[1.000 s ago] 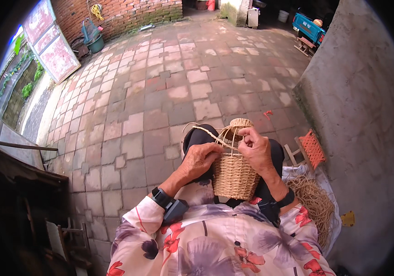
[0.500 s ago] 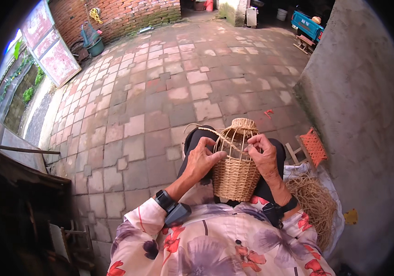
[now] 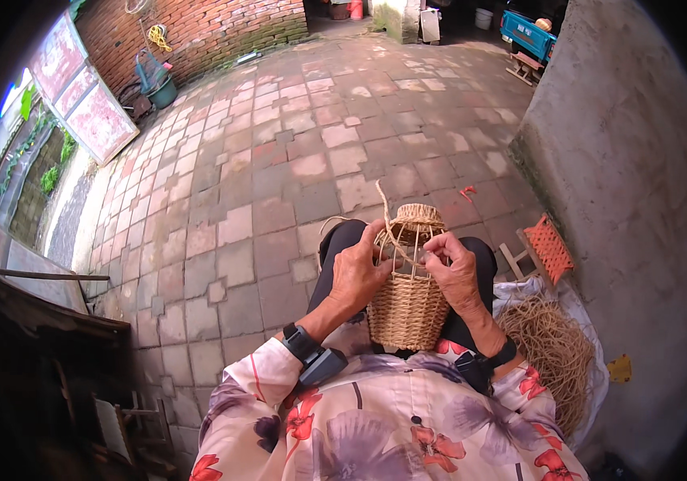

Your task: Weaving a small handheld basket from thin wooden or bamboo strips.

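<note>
Hands unchanged on basket; strand now raised upright.

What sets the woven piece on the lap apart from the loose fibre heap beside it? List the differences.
The woven basket is tightly plaited into a firm, upright shape; the fibre pile lies loose and tangled. The basket sits on the lap between the left hand and right hand; the pile rests untouched on a white sheet. Both are the same straw colour.

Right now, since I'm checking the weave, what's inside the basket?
Nothing shows through the open ribs of the basket. The woven lower wall, the left hand and the right hand cover the rest.
</note>
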The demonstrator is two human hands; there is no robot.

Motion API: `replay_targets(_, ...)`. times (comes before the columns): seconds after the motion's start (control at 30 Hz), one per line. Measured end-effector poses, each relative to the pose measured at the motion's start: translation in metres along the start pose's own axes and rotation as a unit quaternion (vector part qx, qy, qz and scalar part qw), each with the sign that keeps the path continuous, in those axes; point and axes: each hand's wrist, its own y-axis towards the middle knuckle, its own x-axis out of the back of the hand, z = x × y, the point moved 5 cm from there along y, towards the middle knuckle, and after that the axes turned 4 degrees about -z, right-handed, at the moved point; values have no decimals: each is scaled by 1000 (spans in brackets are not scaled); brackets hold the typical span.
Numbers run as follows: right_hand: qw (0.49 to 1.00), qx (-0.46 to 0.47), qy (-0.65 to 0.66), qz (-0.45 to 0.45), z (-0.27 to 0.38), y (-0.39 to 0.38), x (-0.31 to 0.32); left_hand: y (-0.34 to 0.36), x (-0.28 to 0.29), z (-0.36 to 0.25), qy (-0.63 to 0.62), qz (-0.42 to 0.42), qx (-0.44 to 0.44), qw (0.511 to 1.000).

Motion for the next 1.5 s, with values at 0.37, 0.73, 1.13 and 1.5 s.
replay_targets(0.37,1000,13,-6,-9,9,-4,5,-14,15,-5,65,-184,-125,973)
replay_targets(0.73,1000,13,-4,-16,0,-4,2,-2,-11,13,115,-15,11,993)
replay_targets(1.13,999,-27,43,9,-8,2,10,-24,-4,35,-360,94,239,897)
replay_targets(1.5,919,251,-295,-68,59,-23,25,-21,12,35,-11,37,19,999)
